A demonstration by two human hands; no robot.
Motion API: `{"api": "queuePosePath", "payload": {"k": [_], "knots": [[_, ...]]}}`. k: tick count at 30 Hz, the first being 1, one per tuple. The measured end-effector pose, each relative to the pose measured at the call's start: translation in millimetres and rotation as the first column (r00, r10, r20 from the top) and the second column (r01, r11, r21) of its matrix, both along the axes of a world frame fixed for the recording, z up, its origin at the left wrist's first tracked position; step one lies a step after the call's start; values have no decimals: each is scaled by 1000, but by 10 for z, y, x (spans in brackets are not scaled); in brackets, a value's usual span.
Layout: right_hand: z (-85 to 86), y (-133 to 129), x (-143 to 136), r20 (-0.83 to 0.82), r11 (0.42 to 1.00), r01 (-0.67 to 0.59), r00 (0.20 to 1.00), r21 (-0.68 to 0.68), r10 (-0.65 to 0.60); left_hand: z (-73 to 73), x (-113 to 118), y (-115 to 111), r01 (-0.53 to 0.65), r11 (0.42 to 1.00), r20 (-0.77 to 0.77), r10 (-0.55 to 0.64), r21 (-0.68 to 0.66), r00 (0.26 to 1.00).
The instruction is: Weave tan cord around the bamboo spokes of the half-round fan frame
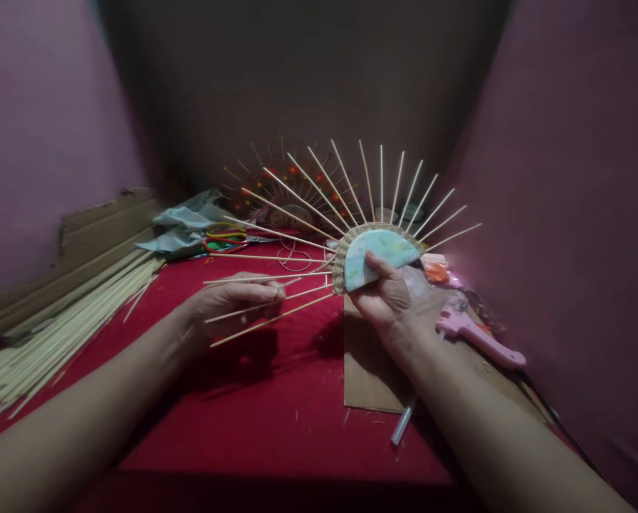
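Observation:
A half-round pale blue-green piece (387, 251) has a woven tan cord band (340, 262) along its curved edge, and thin sticks (319, 169) fan out from that band. My right hand (386, 296) grips the piece from below, thumb across its face. Left of the band, among the lowest sticks, my left hand (244, 303) has its fingertips pinched on a thin strand, which runs toward the band. Some sticks pass in front of the left hand's fingers.
Loose sticks (68, 331) and cardboard (105, 228) lie at left. Scissors (228, 239) rest by a grey-blue cloth (183, 224). A pink glue gun (479, 333) with a glue stick lies at right, near a cardboard sheet (369, 370). A decorated stick fan (292, 185) stands behind.

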State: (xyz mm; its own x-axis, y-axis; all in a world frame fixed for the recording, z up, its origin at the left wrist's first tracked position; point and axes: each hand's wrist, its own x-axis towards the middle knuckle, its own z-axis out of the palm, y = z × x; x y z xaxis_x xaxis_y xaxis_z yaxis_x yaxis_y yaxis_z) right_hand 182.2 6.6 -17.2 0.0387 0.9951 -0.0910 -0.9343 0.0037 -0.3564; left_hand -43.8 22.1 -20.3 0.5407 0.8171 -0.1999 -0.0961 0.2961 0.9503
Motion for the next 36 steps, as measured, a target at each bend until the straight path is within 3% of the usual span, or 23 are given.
{"api": "queuePosePath", "payload": {"k": [2, 5, 7, 9, 12, 15, 18, 23, 28, 33, 35, 36], "knots": [[3, 6, 8, 28, 1000, -1, 1000, 22, 0, -16, -4, 6, 54, 998, -53, -53, 24, 997], [4, 24, 39, 59, 997, 31, 998, 77, -35, 5, 9, -13, 47, 974, -218, 2, 219, 976], [13, 31, 68, 70, 993, 43, 996, 111, -51, 36, 11, -31, 83, 908, -340, 68, 410, 938], [26, 28, 91, 67, 993, 40, 997, 111, -47, 55, 0, -37, 127, 841, -355, 82, 527, 931], [35, 10, 95, 65, 999, 4, 998, 52, -7, 44, -24, -20, 183, 854, -238, -72, 486, 969], [29, -2, 70, 85, 1000, -15, 996, 27, 13, 29, -12, -22, 263, 895, -258, -175, 361, 950], [37, 2, 64, 90, 998, 16, 996, 69, -22, 67, 22, -62, 266, 909, -320, -161, 322, 934], [68, 30, 118, 70, 996, 15, 997, 87, -21, 143, -37, -61, 221, 883, -326, -83, 414, 942], [71, 58, 135, 52, 996, 61, 997, 68, -64, 131, -127, -31, 236, 786, -286, -79, 572, 955], [100, 52, 101, 52, 991, 115, 992, 71, -119, 177, -310, 89, 154, 840, -417, 92, 520, 904], [109, 44, 77, 45, 992, 113, 992, 52, -115, 222, -439, 130, -2, 844, -375, 240, 536, 895], [111, 39, 62, 41, 994, 105, 993, 38, -106, 250, -494, 121, -144, 803, -298, 372, 579, 879]]}}
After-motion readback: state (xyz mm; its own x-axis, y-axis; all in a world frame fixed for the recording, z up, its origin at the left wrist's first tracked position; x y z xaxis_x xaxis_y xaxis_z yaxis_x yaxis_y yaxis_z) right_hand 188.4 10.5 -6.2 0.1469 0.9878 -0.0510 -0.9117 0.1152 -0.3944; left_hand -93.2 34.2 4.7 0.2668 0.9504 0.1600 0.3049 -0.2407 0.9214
